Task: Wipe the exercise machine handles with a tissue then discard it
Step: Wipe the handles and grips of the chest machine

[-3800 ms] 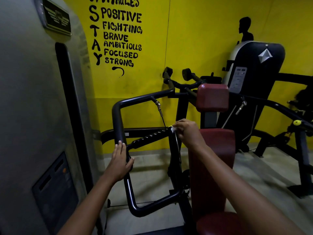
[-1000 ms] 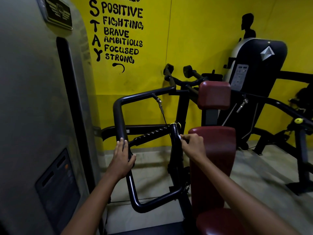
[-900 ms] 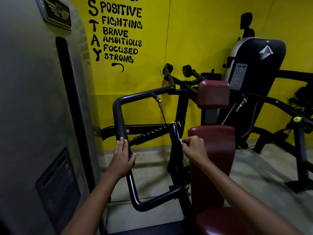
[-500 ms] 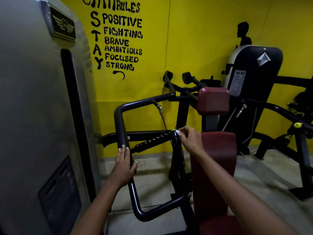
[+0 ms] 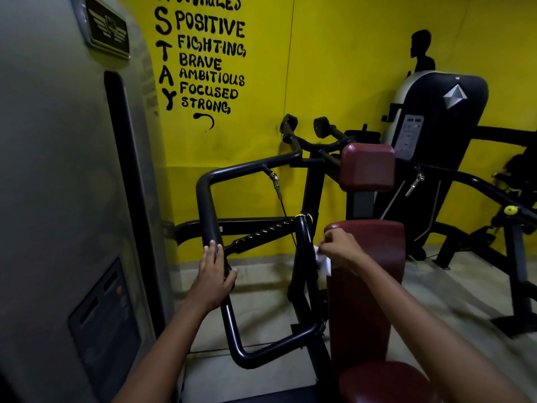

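Head: crumpled white tissue (image 5: 323,260) w/ glossy tubular handle (image 5: 303,242)

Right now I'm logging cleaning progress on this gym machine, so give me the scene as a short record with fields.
setting: gym corner, yellow painted wall
left hand: grip closed on the bent black tubular frame bar
right hand: pinching a crumpled white tissue
tissue contact: pressed against the upright black handle
nearby: maroon padded chest pad
disposal: tissue not yet discarded; no bin visible
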Motion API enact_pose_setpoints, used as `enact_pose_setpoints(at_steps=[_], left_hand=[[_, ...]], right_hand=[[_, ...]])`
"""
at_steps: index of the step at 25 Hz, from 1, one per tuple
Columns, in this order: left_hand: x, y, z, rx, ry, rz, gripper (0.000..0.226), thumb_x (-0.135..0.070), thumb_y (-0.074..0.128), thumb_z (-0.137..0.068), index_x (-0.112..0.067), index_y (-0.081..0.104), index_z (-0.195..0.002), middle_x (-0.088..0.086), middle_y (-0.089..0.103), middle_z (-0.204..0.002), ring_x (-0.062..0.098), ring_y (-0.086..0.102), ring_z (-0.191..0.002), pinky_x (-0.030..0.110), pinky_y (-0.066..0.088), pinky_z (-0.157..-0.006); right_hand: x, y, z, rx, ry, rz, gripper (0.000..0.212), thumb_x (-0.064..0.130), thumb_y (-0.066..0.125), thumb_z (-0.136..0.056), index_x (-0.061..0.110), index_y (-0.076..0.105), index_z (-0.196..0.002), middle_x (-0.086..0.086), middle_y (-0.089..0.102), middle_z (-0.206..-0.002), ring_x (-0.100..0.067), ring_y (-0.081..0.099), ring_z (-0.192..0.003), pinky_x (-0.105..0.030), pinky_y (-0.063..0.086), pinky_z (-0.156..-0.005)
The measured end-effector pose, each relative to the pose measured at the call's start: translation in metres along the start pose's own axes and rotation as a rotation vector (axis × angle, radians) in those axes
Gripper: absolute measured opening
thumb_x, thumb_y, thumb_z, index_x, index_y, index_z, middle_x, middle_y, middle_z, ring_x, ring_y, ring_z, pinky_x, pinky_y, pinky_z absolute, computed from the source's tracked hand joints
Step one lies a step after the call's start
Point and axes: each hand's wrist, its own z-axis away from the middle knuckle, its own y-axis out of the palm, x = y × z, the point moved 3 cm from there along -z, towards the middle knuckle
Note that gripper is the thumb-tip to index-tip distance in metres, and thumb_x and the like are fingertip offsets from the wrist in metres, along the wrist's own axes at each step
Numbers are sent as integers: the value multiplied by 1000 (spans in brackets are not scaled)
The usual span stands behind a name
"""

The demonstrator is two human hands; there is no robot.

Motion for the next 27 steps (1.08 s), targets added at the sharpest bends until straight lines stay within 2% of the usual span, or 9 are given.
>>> enact_pose_setpoints(at_steps=[2,5,7,9,11,15,19,22,27], left_hand=[[0,-1,0,10,-3,1,72,-38,39,-100,-8,-1,-152,8,-14,-159,23,-14,-146,35,3,-117],[0,0,-1,38,6,11,73,-38,40,-100,-8,-2,-152,7,-16,-158,22,-16,-146,35,2,-117],[4,-2,-6,50,5,21,72,-38,39,-100,-9,-2,-152,6,-17,-158,21,-17,-145,35,2,-117],[10,-4,-16,72,-2,18,71,-38,38,-100,-10,-2,-152,5,-17,-158,21,-16,-146,35,2,-117],[14,-4,-26,94,-16,11,72,-38,39,-100,-11,-2,-152,4,-17,-158,23,-15,-146,35,1,-117],[24,-4,-47,90,-45,47,77,-37,47,-97,-14,-1,-152,2,-17,-158,25,-13,-146,39,5,-117],[42,-5,-71,58,-44,121,77,-38,51,-95,-18,4,-153,1,-12,-159,24,-4,-147,42,12,-119],[52,-5,-87,28,-15,186,75,-38,51,-95,-22,6,-153,-2,-12,-160,21,-3,-147,43,14,-118],[58,-3,-106,41,23,218,76,-33,51,-95,-27,1,-152,-5,-21,-157,21,-11,-146,43,11,-116]], right_hand=[[11,-3,-2,-215,-106,-17,6,11,59,-85,6,62,-83,-8,63,-82,-21,58,-79,-25,38,-60],[38,3,-2,-416,-377,-65,8,14,59,-90,7,59,-86,-8,64,-78,-18,59,-68,-25,44,-57],[55,18,-3,-385,-506,-8,9,15,60,-91,6,59,-88,-6,64,-79,-16,59,-68,-20,43,-55],[64,40,-5,-323,-598,88,5,7,57,-91,6,61,-94,-10,66,-88,-22,62,-78,-30,50,-63],[73,61,-7,-254,-689,174,15,0,52,-91,5,61,-101,-13,65,-98,-26,62,-87,-32,50,-69],[94,90,-17,-177,-826,392,23,-2,49,-89,4,57,-110,-14,59,-103,-28,57,-92,-36,50,-68],[112,109,-30,-38,-878,583,20,7,52,-90,3,53,-110,-16,57,-102,-32,55,-92,-38,45,-65],[117,116,-43,60,-835,708,20,15,53,-91,4,55,-108,-17,59,-101,-34,60,-89,-37,39,-63],[112,111,-72,168,-741,792,12,9,55,-90,7,64,-98,-11,65,-92,-30,65,-87,-40,54,-72]])
